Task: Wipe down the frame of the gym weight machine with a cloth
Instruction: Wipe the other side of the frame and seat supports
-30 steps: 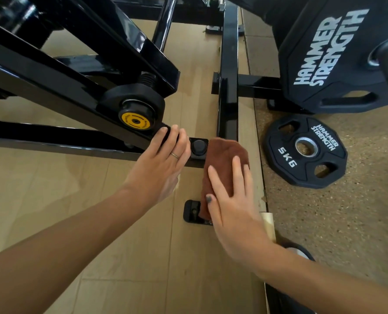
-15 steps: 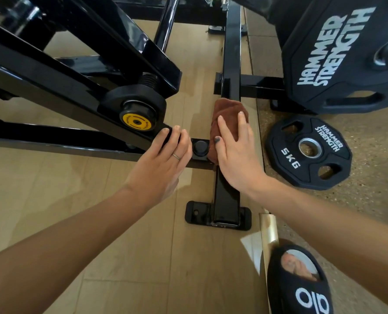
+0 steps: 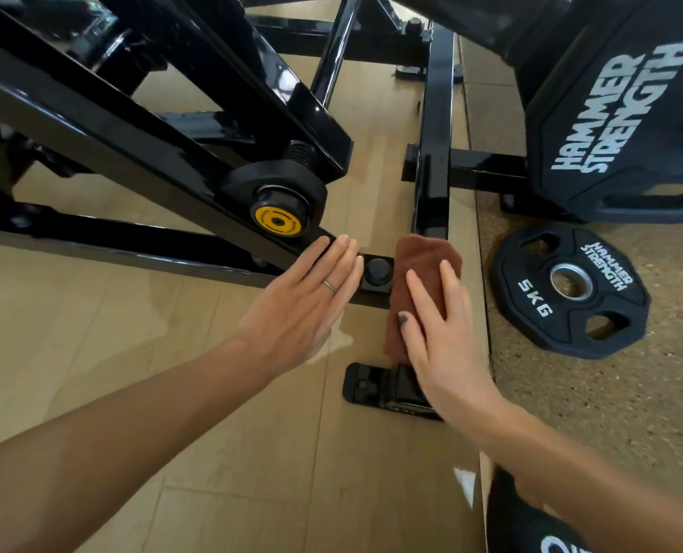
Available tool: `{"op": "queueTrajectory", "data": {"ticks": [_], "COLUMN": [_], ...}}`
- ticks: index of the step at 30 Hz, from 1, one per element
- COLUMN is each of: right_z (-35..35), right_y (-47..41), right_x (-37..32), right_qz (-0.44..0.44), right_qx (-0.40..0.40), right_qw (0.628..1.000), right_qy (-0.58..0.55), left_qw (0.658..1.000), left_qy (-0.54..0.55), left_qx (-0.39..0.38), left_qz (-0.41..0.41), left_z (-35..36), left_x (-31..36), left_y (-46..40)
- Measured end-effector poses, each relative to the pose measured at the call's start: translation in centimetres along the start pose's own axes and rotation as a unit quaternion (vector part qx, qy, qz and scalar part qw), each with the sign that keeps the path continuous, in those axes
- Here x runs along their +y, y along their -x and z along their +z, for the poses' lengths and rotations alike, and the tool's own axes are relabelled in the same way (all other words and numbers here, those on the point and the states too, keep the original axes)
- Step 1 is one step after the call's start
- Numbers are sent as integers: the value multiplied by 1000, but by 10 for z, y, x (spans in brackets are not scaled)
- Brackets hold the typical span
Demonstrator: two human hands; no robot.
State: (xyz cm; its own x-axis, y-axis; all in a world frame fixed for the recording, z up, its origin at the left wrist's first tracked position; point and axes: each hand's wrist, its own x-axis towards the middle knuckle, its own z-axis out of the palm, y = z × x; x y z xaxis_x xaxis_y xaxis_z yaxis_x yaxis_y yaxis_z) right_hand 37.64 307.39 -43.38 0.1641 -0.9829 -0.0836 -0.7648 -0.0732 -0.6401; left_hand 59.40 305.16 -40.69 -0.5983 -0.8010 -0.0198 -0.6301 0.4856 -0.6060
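Note:
The glossy black machine frame [image 3: 433, 125] has a floor rail running away from me and slanted beams to the left. A brown cloth [image 3: 423, 269] lies on the near part of that rail, and my right hand [image 3: 441, 333] presses flat on it with fingers extended. My left hand [image 3: 311, 297], wearing a ring, rests flat on the crossbar beside a black bolt cap [image 3: 377, 269], just below the yellow-capped pivot [image 3: 276, 222]. The rail's foot plate [image 3: 367, 387] shows below my right hand.
A 5 kg plate [image 3: 571, 291] lies flat on the speckled rubber floor to the right. A large plate [image 3: 619, 125] stands at the upper right. Another black plate [image 3: 531, 524] sits at the bottom edge. Wooden flooring [image 3: 92, 333] spreads left.
My right hand slid the cloth forward along the rail, then drew it back toward me. My left hand stayed on the crossbar.

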Motion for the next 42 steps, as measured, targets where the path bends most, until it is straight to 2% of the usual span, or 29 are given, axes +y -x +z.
{"op": "queueTrajectory", "data": {"ticks": [7, 11, 15, 18, 20, 25, 31, 34, 37, 42], "right_z": [-23, -42, -37, -31, -17, -10, -8, -4, -10, -12], "right_y": [-81, -83, -74, -79, -84, -70, -57, -51, -58, -91], "right_x": [-8, -14, -19, -39, -50, -38, -25, -16, -10, -36], "right_qz": [20, 26, -47, -130, -189, -207, -243, -291, -303, -223], "right_qx": [79, 103, 123, 51, 12, 30, 58, 74, 50, 56], "right_qw": [995, 994, 991, 988, 967, 934, 899, 874, 882, 923], "right_qy": [53, -9, 36, 66, 171, 288, 361, 382, 357, 308], "left_qw": [996, 996, 999, 998, 997, 996, 995, 994, 994, 995], "left_qy": [75, 58, 20, 25, 30, 36, 44, 40, 41, 50], "left_qx": [48, 66, 48, 59, 70, 82, 91, 96, 96, 84], "left_qz": [16, -13, 2, -3, -7, -5, -12, -16, -16, -22], "left_z": [6, 4, 9, 13, 15, 19, 19, 17, 18, 15], "left_x": [-14, -35, -34, -32, -33, -33, -30, -30, -29, -28], "left_y": [31, 31, 35, 31, 30, 30, 30, 30, 30, 30]}}
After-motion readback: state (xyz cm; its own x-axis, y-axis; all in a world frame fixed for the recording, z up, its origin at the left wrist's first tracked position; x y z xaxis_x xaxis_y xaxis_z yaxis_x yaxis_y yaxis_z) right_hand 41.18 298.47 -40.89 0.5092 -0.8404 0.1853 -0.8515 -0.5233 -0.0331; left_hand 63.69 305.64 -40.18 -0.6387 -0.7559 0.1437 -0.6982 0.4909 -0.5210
